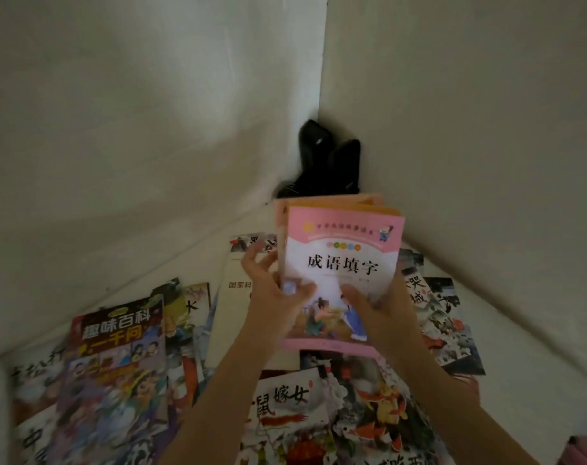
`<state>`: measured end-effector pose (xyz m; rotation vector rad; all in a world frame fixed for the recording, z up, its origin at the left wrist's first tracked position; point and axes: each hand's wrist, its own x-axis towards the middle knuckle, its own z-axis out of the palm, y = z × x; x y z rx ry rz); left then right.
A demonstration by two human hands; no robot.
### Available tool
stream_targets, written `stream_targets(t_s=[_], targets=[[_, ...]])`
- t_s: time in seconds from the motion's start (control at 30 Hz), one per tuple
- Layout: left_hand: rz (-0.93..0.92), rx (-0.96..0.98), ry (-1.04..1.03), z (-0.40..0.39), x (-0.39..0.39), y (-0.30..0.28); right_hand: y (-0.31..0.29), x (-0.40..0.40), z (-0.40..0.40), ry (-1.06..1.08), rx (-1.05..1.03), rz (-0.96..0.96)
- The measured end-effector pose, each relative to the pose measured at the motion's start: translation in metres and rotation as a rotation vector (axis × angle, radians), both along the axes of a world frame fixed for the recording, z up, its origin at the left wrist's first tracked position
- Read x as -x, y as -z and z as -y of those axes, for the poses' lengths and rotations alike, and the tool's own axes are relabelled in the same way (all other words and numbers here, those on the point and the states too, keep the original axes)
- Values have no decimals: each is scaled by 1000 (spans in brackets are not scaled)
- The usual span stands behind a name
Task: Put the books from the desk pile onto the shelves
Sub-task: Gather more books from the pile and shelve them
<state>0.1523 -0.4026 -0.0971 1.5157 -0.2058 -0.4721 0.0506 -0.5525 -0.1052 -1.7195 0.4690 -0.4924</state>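
Left hand (272,290) and right hand (372,300) grip pink-covered books (339,263) (small stack) above scattered picture books (117,357).

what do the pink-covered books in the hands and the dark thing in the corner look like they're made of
Pink-covered paperback books: thin paper or card covers, seemingly softcover, since the top edges bow and fan; the finish is hard to judge in this dim light. The left hand and right hand hold them upright. Black object in the wall corner: looks like smooth plastic or leather with a small glossy highlight; too dark to say which.
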Motion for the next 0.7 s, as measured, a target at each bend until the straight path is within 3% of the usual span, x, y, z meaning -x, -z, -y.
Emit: stream_targets(t_s=[0.13,0.4,0.5,0.6,0.7], targets=[[224,-33,100,-50,-26,-19,-15,-28,-44,-50,8,91],[385,-199,73,-86,6,15,36,-16,-81,-159,79,-175],[339,-193,-12,-91,7,7,19,-24,-89,-175,-4,-177],[180,-152,-117,-125,0,-10,3,-34,-114,-345,-12,-208],[142,-306,-235,-179,-5,-10,-8,-46,-150,-497,-49,-355]])
